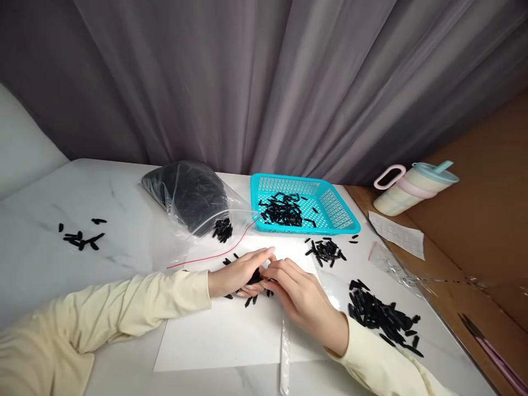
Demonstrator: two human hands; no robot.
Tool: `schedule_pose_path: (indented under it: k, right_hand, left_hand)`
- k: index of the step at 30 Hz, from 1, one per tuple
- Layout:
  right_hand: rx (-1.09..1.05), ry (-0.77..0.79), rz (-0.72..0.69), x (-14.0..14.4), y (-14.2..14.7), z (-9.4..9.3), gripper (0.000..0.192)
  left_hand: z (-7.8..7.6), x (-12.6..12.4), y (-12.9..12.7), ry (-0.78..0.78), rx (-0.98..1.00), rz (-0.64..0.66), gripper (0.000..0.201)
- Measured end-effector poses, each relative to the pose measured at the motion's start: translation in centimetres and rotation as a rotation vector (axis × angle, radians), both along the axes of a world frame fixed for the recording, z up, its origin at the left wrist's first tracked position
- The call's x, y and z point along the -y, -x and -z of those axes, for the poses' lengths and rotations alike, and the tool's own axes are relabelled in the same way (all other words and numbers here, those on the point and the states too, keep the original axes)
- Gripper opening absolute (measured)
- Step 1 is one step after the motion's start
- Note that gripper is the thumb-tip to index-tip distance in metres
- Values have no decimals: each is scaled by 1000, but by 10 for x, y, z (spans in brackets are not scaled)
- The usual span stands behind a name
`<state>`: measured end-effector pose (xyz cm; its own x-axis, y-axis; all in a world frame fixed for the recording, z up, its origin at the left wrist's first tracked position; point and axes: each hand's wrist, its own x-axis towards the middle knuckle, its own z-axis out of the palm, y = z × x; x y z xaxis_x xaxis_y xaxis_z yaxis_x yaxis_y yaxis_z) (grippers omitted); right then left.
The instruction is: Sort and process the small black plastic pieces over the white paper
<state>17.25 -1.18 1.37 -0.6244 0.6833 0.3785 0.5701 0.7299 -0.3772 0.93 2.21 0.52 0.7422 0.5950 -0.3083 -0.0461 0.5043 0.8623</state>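
Observation:
Over a white sheet (pixel 206 341), my left hand (pixel 241 270) is cupped around a bunch of small, slim black pieces (pixel 254 276), its thumb raised. My right hand (pixel 299 291) meets it from the right, fingertips pinched together at the left palm; whatever is between them is too small to make out. More loose black pieces (pixel 251 301) lie on the sheet beneath and around the left hand. Just behind the hands is a clear zip bag (pixel 198 192) full of black pieces, its red-edged mouth facing me, with some pieces near the opening.
A turquoise basket (pixel 344 220) holding black pieces stands behind. Piles of them lie at right (pixel 383 313), below the basket (pixel 325 251) and at left (pixel 82 240). A lidded cup (pixel 406 190), paper (pixel 398 235), small plastic bag (pixel 391 264) and pink-handled tweezers (pixel 490 349) are right.

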Motion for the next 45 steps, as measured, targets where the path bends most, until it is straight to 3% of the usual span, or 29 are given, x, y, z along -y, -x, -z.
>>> schedule_pose_path:
  k: [6,9,11,16,19,27,35,45]
  right_hand:
    - [181,-205,0,1,7,-2,29]
    - [68,-151,9,5,3,-2,30]
    - [-123,68,87,8,-3,-1,25]
    - [-707,901,258,15,-18,6,26]
    - [-900,1094,263,17,-24,12,29]
    - [-954,1183,142,15,-25,20,27]
    - [-963,1205,89,15,-29,23,28]
    - [-929,1205,94,19,-23,24,37]
  left_hand:
    - [5,2,-2,-81,30,-36,38]
    - [3,1,-1,-76,12,-4,40]
    - [3,1,0,-89,-11,26,39]
    - [5,4,-2,-258,-71,24,36]
    - [7,6,-4,-352,-119,29,34]
    - [4,4,-4,-524,-279,83,31]
    - [7,3,-4,-453,-261,102,35]
    - [5,7,-9,-540,-327,1,30]
